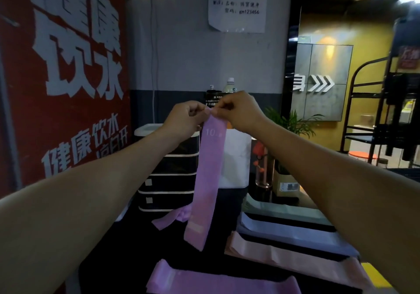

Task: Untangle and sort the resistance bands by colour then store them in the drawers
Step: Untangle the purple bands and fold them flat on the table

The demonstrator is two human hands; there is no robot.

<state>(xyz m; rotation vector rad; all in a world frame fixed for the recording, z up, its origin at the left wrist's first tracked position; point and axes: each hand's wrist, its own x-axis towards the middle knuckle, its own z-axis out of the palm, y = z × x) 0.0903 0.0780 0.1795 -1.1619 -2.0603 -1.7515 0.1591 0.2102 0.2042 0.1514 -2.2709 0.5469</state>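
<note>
A: Nearest us, at the worktop's [113,248] front edge, a purple band [204,280] lay flat; toward the right edge sat the pink [284,251], pale blue [295,231] and green bands [284,209].

B: And the one we held?

A: The hanging purple band [208,175] drooped limp and light from its top edge, where our left hand [181,117] and right hand [241,109] each pinched it with a fingertip grip.

B: Soft and stretchy, we judged; best taken at the ends. Beyond it, near the back edge, stood the drawers [168,180].
</note>
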